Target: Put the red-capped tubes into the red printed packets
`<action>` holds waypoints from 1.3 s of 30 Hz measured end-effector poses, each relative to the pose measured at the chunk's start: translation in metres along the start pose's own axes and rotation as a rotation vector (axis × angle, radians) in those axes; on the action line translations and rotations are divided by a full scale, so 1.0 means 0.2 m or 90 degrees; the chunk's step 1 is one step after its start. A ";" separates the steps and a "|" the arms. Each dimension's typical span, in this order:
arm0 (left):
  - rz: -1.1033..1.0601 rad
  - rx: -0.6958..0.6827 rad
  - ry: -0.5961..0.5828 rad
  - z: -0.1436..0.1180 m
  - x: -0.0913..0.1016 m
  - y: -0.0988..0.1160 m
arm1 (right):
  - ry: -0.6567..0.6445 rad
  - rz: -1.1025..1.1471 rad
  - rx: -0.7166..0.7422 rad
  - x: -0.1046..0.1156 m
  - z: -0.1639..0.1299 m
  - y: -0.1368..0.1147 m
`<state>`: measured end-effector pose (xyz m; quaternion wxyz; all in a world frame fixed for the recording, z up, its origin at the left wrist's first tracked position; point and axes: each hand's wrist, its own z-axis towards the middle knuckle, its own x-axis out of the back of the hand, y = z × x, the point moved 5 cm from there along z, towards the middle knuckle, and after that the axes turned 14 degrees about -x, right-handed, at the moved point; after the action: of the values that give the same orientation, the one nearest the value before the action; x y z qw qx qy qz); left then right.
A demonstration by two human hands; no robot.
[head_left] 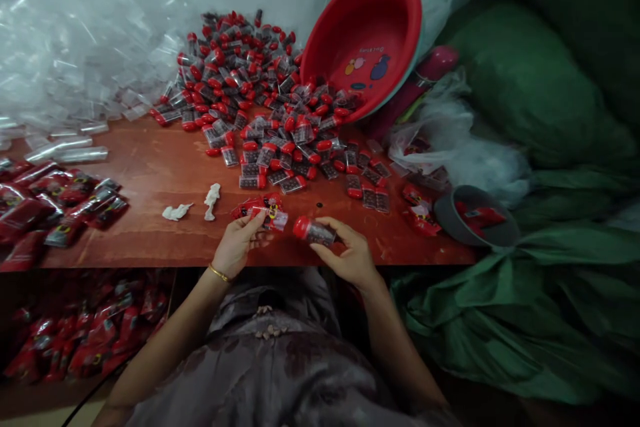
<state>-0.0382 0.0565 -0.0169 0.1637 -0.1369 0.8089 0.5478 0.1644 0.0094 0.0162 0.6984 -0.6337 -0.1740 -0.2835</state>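
Left hand (237,244) pinches a glossy red plastic wrapper (275,215), print illegible; beside it, right hand (354,255), half-curled, grips a clear red-capped cylinder (319,233).

Tabletop (140,180): we saw a reddish-brown surface with a straight near edge.
Back left: we found a broad heap of clear plastic sleeves (85,47), with longer clear tubes (67,145) at its front.
Front left: we saw shiny red packets (65,203) piled near the edge.
Centre front: we noted two crumpled white scraps (212,202), lying apart.
Back centre: we saw a mound of red-capped containers (230,73), dark inside, spreading forward and right.
Red basin (370,20): we saw it tipped, containers at its lower rim.
Right end: we saw a printed red packet (421,209) just beside a grey bowl (457,230).
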 end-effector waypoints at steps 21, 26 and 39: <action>0.097 -0.124 -0.082 -0.01 -0.07 0.05 | -0.069 0.064 -0.022 -0.06 -0.05 -0.04; 0.122 -0.166 -0.083 -0.01 -0.08 0.06 | -0.076 0.071 -0.025 -0.11 -0.06 -0.02; -0.047 -0.111 0.004 -0.01 -0.12 -0.14 | 0.073 0.045 -0.046 -0.25 -0.10 -0.07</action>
<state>-0.0059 0.0450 -0.0286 0.1684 -0.1822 0.7531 0.6093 0.1139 -0.0016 -0.0058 0.6935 -0.6468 -0.1008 -0.3008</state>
